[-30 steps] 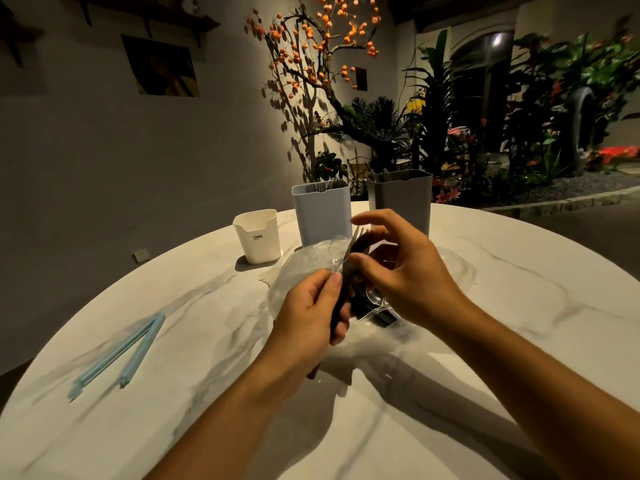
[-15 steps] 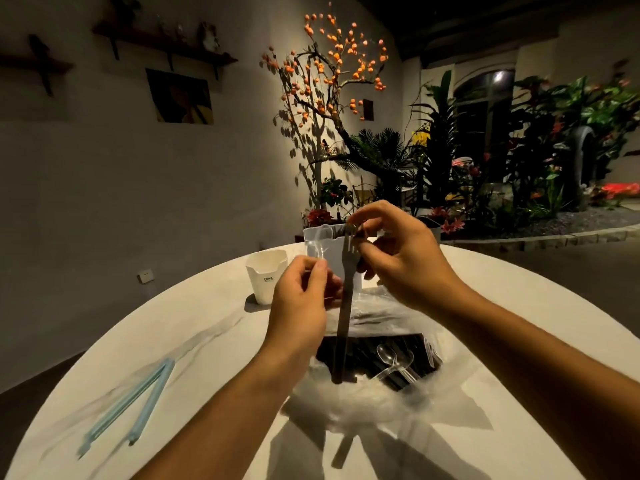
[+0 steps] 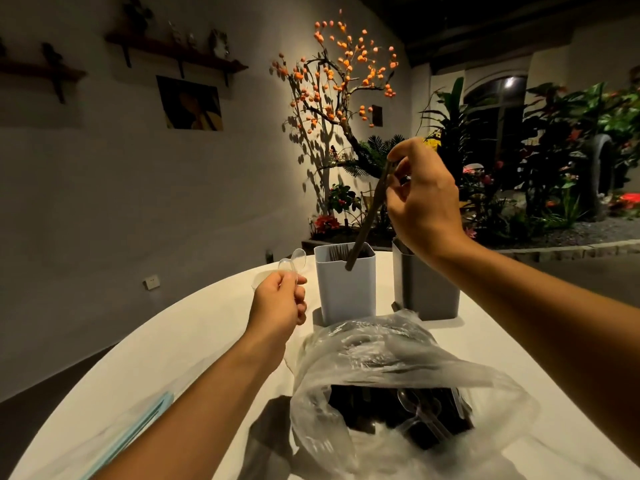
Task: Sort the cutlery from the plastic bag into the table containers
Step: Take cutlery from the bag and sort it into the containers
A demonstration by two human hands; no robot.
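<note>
1. right hand (image 3: 424,199) raised above the containers, fingers curled, thumb and fingertips pinching the top end of a dark utensil (image 3: 369,216). which kind of utensil it is cannot be told.
2. the utensil hangs tilted, lower end down-left, its tip in front of the rim of the blue bin (image 3: 344,289). whether the tip is inside the bin or just before it cannot be told.
3. dark pieces already stand in the blue bin, seen at its mouth.
4. grey bin (image 3: 427,292) stands just right of the blue bin, partly behind the right wrist.
5. left hand (image 3: 278,301) held left of the blue bin, fingers curled round the handles of clear spoons (image 3: 294,263); two bowls stick up above the thumb.
6. bag (image 3: 398,386) lies on the table (image 3: 194,341) in front of the bins, clear plastic, crumpled, mouth towards the camera. inside: a heap of dark cutlery with a few clear spoons on top.
7. pale blue clip (image 3: 145,424) lies at the table's left edge, partly behind the left forearm.
8. background: wall with shelves and a picture, branch with orange fruit, green plants to the right.
</note>
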